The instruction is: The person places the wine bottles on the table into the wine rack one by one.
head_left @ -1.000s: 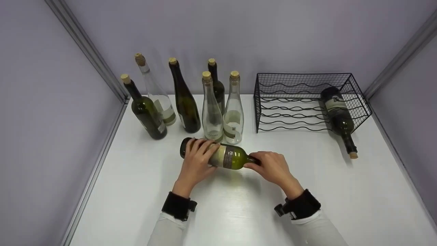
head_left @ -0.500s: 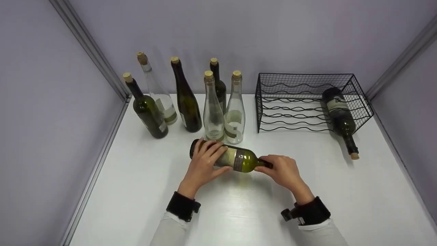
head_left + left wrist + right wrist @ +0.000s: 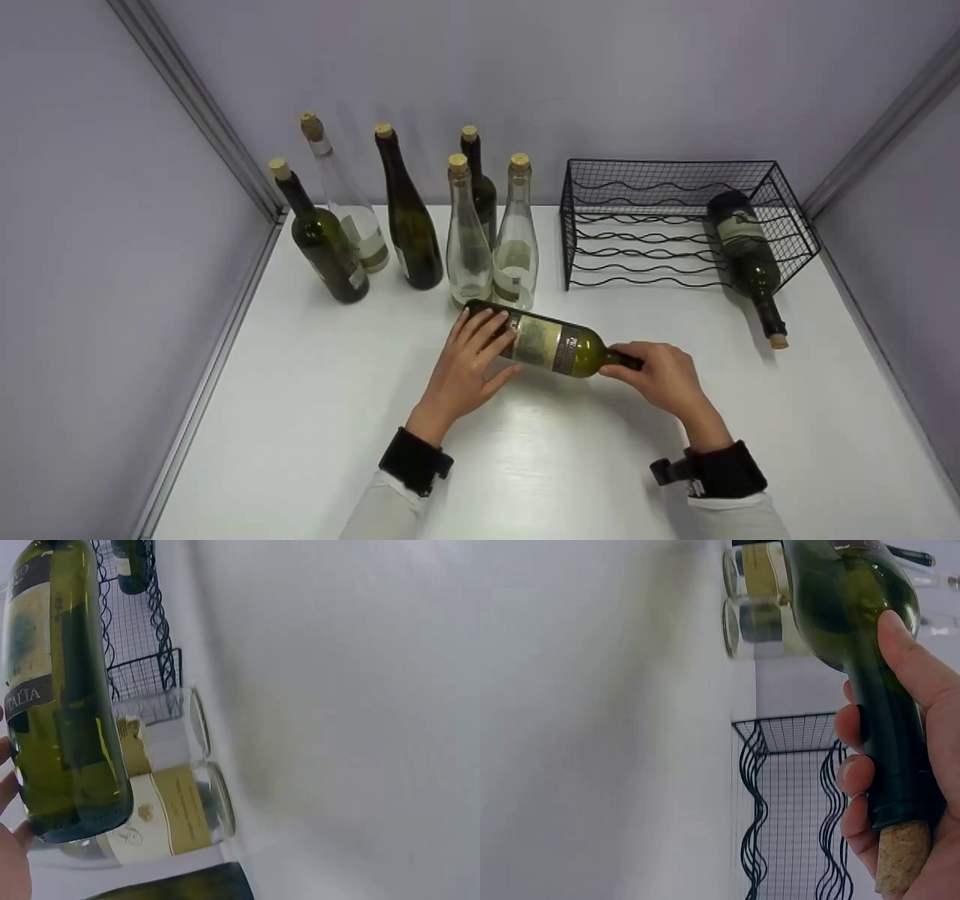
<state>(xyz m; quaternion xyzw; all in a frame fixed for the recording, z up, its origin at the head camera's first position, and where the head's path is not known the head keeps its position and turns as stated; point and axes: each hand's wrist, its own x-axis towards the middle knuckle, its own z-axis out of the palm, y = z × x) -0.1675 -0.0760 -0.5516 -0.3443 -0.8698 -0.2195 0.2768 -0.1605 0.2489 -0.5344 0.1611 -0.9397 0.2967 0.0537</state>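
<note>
A green wine bottle point(image 3: 541, 342) with a cream and dark label lies sideways above the white table. My right hand point(image 3: 664, 375) grips its neck, fingers wrapped round the glass, and the cork point(image 3: 904, 856) shows beside the palm in the right wrist view. Against the base end, my left hand point(image 3: 466, 371) rests its extended, spread fingers on the upper side, with the thumb apart from the glass. The left wrist view shows those fingertips point(image 3: 9, 787) touching the bottle's side near its bottom. Just behind the base stand two clear corked bottles, one point(image 3: 470, 247) and another point(image 3: 516, 244).
A black wire wine rack point(image 3: 645, 285) stands at the back right; a dark corked bottle point(image 3: 750, 262) lies in its right end, neck forward. Several more corked bottles stand at the back left, including a dark green bottle point(image 3: 330, 255) and a tall brown one point(image 3: 412, 232).
Both hands have moved right across the table with the bottle. My left hand has loosened and slid toward the bottle's base, uncovering more of the label; my right hand keeps hold of the neck.
</note>
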